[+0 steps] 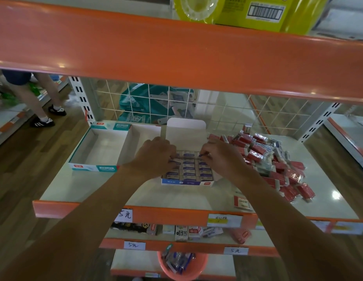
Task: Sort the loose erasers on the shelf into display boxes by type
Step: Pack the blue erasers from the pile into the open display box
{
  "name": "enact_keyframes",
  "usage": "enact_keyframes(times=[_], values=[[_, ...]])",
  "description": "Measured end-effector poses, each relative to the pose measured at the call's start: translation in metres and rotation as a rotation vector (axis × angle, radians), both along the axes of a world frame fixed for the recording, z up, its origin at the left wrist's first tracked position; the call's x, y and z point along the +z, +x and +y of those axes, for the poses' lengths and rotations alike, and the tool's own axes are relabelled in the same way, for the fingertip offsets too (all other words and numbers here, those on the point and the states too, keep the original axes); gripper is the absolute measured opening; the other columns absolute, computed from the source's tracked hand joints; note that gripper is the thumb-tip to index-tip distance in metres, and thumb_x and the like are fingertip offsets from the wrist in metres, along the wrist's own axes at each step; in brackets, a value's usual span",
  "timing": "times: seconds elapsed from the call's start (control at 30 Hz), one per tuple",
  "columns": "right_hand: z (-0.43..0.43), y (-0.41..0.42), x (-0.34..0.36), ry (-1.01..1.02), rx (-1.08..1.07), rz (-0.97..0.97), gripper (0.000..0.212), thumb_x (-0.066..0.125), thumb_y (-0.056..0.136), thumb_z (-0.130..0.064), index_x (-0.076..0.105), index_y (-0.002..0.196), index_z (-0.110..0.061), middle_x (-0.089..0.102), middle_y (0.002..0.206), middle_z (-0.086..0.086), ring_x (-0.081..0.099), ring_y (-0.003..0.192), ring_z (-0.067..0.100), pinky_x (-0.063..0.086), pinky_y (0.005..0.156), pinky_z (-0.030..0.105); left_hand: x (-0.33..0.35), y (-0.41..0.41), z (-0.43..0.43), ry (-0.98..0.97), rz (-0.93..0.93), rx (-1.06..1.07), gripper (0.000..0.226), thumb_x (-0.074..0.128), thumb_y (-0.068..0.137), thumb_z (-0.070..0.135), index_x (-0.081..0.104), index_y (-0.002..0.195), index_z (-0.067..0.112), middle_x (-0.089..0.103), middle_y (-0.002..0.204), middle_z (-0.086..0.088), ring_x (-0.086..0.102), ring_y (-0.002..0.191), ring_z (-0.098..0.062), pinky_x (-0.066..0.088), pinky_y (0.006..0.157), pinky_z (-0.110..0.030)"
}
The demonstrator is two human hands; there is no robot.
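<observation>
A blue-fronted display box [186,182] with a raised white flap sits mid-shelf, filled with rows of blue-labelled erasers [189,167]. My left hand [156,155] rests on the left rows, fingers curled onto an eraser. My right hand [219,157] pinches a blue eraser at the box's right back corner. A heap of red-sleeved erasers [274,163] with some blue ones mixed in lies to the right. One red-and-white eraser [241,202] lies alone near the front edge. An empty teal-trimmed display box [99,147] stands at the left.
The orange upper shelf edge [176,57] hangs overhead, with yellow packs above. A wire grid backs the shelf. Lower shelves hold boxed goods and price tags; an orange bucket [182,264] sits below. A person's legs [40,102] stand in the aisle at the far left.
</observation>
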State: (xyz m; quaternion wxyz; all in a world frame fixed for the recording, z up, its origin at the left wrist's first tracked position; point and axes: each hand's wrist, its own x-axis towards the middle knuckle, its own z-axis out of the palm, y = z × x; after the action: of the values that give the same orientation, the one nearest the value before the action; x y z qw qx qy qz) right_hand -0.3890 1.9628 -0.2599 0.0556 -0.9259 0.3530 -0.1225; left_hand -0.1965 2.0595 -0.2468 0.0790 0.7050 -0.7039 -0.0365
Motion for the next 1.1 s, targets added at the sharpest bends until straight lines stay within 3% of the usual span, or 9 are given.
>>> enact_keyframes(times=[0.13, 0.43, 0.7, 0.8, 0.93, 1.1], values=[[0.002, -0.002, -0.003, 0.001, -0.008, -0.04, 0.014, 0.062, 0.09, -0.022, 0.07, 0.101, -0.016, 0.064, 0.11, -0.002, 0.063, 0.093, 0.017, 0.052, 0.073, 0.028, -0.004, 0.0, -0.002, -0.032, -0.044, 0.055, 0.03, 0.055, 0.091, 0.044, 0.064, 0.106, 0.02, 0.066, 0.111, 0.0, 0.059, 0.095, -0.016, 0.049, 0.09, -0.032], [0.002, -0.001, -0.005, 0.028, -0.004, -0.088, 0.012, 0.062, 0.09, -0.022, 0.07, 0.096, -0.014, 0.065, 0.102, -0.001, 0.063, 0.085, 0.016, 0.052, 0.069, 0.027, -0.004, 0.001, -0.004, -0.039, -0.056, 0.085, 0.031, 0.053, 0.091, 0.048, 0.064, 0.098, 0.019, 0.068, 0.108, 0.001, 0.062, 0.089, -0.016, 0.053, 0.086, -0.032], [0.002, -0.002, -0.006, 0.124, -0.029, -0.166, 0.012, 0.064, 0.09, -0.022, 0.069, 0.098, -0.015, 0.065, 0.107, 0.0, 0.063, 0.094, 0.017, 0.053, 0.077, 0.028, 0.001, -0.01, -0.013, -0.031, -0.1, 0.095, 0.036, 0.052, 0.091, 0.049, 0.064, 0.108, 0.019, 0.067, 0.114, -0.001, 0.064, 0.094, -0.018, 0.051, 0.086, -0.031], [0.0, -0.013, -0.002, 0.093, -0.034, -0.227, 0.015, 0.062, 0.091, -0.019, 0.07, 0.1, -0.009, 0.067, 0.11, 0.007, 0.064, 0.095, 0.021, 0.052, 0.078, 0.027, 0.01, -0.024, -0.021, -0.086, -0.053, 0.063, 0.032, 0.052, 0.092, 0.044, 0.064, 0.106, 0.017, 0.067, 0.112, -0.002, 0.063, 0.095, -0.018, 0.05, 0.088, -0.031], [-0.016, -0.044, 0.006, 0.085, -0.099, -0.289, 0.014, 0.063, 0.091, -0.02, 0.07, 0.099, -0.01, 0.065, 0.093, 0.004, 0.06, 0.075, 0.015, 0.044, 0.065, 0.019, 0.02, -0.049, -0.038, -0.144, 0.007, 0.001, 0.028, 0.048, 0.095, 0.037, 0.064, 0.102, 0.015, 0.066, 0.103, -0.002, 0.059, 0.09, -0.016, 0.049, 0.086, -0.031], [-0.033, -0.081, 0.014, 0.053, -0.239, -0.303, 0.017, 0.061, 0.092, -0.021, 0.07, 0.105, -0.014, 0.067, 0.101, 0.001, 0.06, 0.08, 0.012, 0.047, 0.071, 0.026, 0.027, -0.085, -0.064, -0.163, 0.158, -0.074, 0.026, 0.047, 0.095, 0.028, 0.067, 0.096, 0.013, 0.064, 0.085, -0.003, 0.054, 0.075, -0.017, 0.051, 0.072, -0.034]])
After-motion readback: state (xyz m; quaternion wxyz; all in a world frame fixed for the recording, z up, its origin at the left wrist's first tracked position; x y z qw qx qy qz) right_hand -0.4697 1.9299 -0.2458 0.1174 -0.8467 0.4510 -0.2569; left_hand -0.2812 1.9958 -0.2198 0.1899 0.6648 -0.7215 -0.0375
